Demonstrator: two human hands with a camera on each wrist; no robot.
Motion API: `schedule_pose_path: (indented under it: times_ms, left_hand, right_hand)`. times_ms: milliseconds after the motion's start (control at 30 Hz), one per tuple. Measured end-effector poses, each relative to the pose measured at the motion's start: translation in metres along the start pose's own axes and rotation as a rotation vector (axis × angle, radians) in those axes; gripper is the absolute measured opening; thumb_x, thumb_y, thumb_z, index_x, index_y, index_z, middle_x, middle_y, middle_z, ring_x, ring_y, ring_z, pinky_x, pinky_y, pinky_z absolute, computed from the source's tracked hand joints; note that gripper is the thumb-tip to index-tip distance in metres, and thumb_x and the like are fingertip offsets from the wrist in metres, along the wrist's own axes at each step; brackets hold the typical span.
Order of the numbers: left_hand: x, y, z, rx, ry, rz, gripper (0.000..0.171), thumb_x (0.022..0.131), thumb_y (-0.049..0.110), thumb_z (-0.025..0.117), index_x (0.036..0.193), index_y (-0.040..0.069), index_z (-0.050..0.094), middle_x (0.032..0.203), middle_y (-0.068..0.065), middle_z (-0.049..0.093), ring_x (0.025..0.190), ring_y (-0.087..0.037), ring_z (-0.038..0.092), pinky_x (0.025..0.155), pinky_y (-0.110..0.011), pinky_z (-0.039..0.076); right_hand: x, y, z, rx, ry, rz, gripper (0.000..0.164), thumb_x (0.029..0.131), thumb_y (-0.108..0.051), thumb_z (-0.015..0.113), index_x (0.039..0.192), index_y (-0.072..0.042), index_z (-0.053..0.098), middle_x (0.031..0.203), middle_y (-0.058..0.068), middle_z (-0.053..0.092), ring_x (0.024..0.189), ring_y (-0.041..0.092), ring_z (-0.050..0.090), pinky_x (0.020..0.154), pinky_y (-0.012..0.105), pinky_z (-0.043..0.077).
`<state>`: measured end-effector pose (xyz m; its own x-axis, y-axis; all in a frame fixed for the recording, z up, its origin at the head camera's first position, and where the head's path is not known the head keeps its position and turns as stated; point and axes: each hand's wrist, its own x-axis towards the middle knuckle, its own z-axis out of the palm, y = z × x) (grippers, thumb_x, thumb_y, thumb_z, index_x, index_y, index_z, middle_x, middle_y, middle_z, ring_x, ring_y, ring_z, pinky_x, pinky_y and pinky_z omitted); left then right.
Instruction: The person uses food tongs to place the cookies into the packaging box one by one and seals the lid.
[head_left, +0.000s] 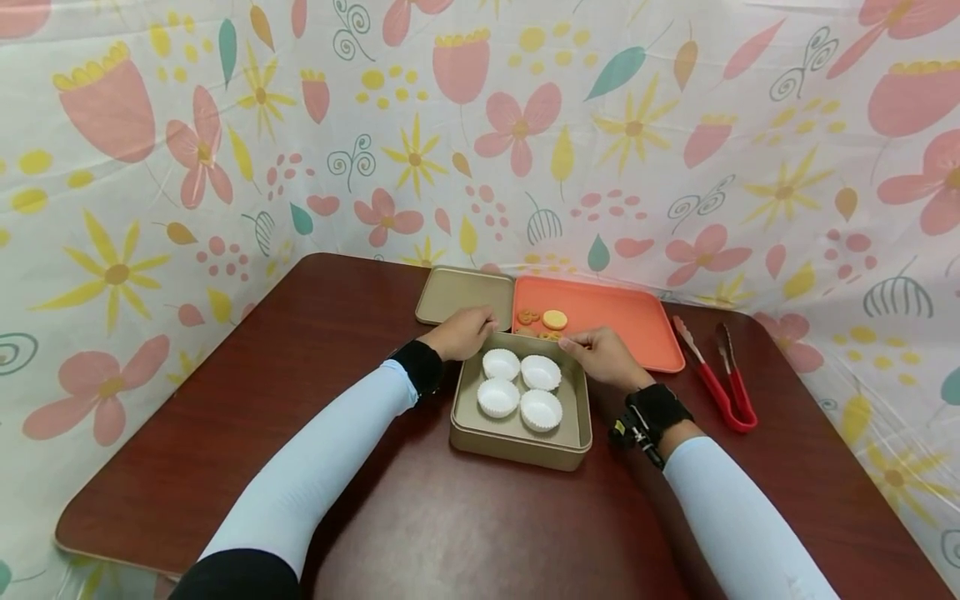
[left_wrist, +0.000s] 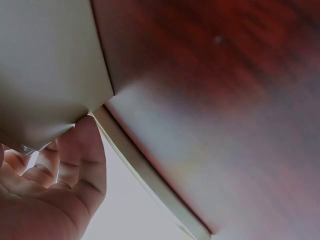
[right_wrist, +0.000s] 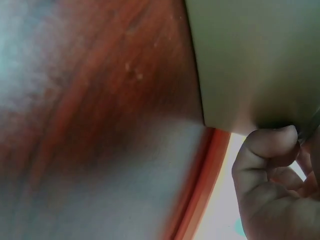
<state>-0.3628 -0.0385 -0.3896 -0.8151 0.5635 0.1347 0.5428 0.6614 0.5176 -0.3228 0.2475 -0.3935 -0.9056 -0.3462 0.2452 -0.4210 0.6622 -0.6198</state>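
Observation:
A gold square tin (head_left: 517, 450) stands on the table, holding several white paper baking cups (head_left: 541, 411). My left hand (head_left: 459, 333) grips its far left corner; in the left wrist view, curled fingers (left_wrist: 82, 160) meet the tin's lower edge. At the far right corner my right hand (head_left: 606, 357) pinches the rim, and the right wrist view has the thumb (right_wrist: 272, 142) bent against the tin's wall (right_wrist: 250, 60). Just behind the tin lie a few cookies, among them a round yellow one (head_left: 555, 320) and a brown pretzel-shaped one (head_left: 528, 317), on an orange tray (head_left: 615, 321).
A gold lid (head_left: 465, 293) lies at the back, left of the tray and close behind my left hand. Red-handled tongs (head_left: 723, 387) rest right of the tray. The dark wooden table (head_left: 375, 517) backs onto a flower-patterned cloth (head_left: 480, 150).

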Motion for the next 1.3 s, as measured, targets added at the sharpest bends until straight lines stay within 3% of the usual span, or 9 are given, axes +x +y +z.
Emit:
schedule_pose_path:
  times_ms: [300, 500, 733, 833, 967, 1067, 1300]
  left_hand:
    - [-0.012, 0.008, 0.002, 0.012, 0.01, 0.03, 0.018, 0.111, 0.014, 0.045, 0.104, 0.003, 0.058, 0.089, -0.006, 0.054, 0.086, -0.02, 0.051, 0.08, -0.032, 0.046]
    - [-0.021, 0.011, 0.004, 0.031, -0.025, 0.032, 0.018, 0.112, 0.015, 0.042, 0.107, 0.003, 0.056, 0.09, -0.006, 0.053, 0.087, -0.021, 0.05, 0.081, -0.033, 0.046]
    - [-0.027, 0.016, 0.004, 0.028, -0.043, 0.052, 0.021, 0.112, 0.016, 0.04, 0.099, 0.004, 0.051, 0.081, -0.005, 0.043, 0.079, -0.021, 0.043, 0.073, -0.031, 0.038]
    - [-0.029, 0.016, 0.005, 0.043, -0.033, 0.057, 0.02, 0.112, 0.016, 0.041, 0.102, 0.004, 0.054, 0.085, -0.006, 0.048, 0.082, -0.021, 0.046, 0.075, -0.031, 0.042]
    - [-0.032, 0.017, 0.008, 0.063, -0.015, 0.061, 0.018, 0.111, 0.014, 0.045, 0.105, 0.003, 0.057, 0.091, -0.008, 0.056, 0.087, -0.021, 0.051, 0.08, -0.033, 0.047]
    - [-0.035, 0.018, 0.008, 0.064, -0.015, 0.048, 0.018, 0.111, 0.014, 0.045, 0.106, 0.003, 0.057, 0.093, -0.008, 0.057, 0.088, -0.022, 0.052, 0.082, -0.034, 0.048]
    - [-0.04, 0.023, 0.006, 0.069, -0.027, 0.028, 0.022, 0.112, 0.018, 0.042, 0.112, 0.003, 0.058, 0.098, -0.009, 0.058, 0.091, -0.022, 0.054, 0.084, -0.034, 0.049]
  right_hand:
    - [-0.011, -0.006, 0.003, -0.017, 0.009, -0.009, 0.024, 0.105, -0.016, 0.063, 0.11, 0.001, 0.079, 0.109, 0.018, 0.075, 0.106, 0.031, 0.069, 0.087, 0.05, 0.059]
    - [-0.017, -0.007, 0.005, -0.025, -0.005, -0.026, 0.024, 0.105, -0.018, 0.063, 0.103, -0.003, 0.081, 0.104, 0.013, 0.076, 0.094, 0.02, 0.066, 0.08, 0.038, 0.056]
    - [-0.026, -0.013, 0.002, -0.037, -0.041, -0.024, 0.025, 0.106, -0.019, 0.061, 0.102, -0.005, 0.081, 0.091, 0.01, 0.074, 0.078, 0.016, 0.058, 0.071, 0.029, 0.048]
    - [-0.029, -0.015, 0.002, -0.03, -0.04, -0.026, 0.024, 0.106, -0.018, 0.061, 0.107, -0.004, 0.081, 0.095, 0.012, 0.076, 0.085, 0.018, 0.064, 0.075, 0.032, 0.053]
    - [-0.034, -0.017, 0.004, -0.017, -0.036, -0.019, 0.024, 0.105, -0.017, 0.062, 0.115, -0.001, 0.078, 0.114, 0.018, 0.074, 0.111, 0.03, 0.068, 0.09, 0.048, 0.059]
    - [-0.036, -0.018, 0.005, -0.009, -0.035, -0.011, 0.025, 0.105, -0.017, 0.061, 0.118, 0.0, 0.076, 0.117, 0.021, 0.072, 0.116, 0.035, 0.066, 0.094, 0.054, 0.057]
    - [-0.04, -0.022, 0.004, -0.014, -0.027, -0.007, 0.025, 0.105, -0.017, 0.062, 0.119, 0.0, 0.075, 0.119, 0.021, 0.071, 0.119, 0.035, 0.064, 0.095, 0.054, 0.057]
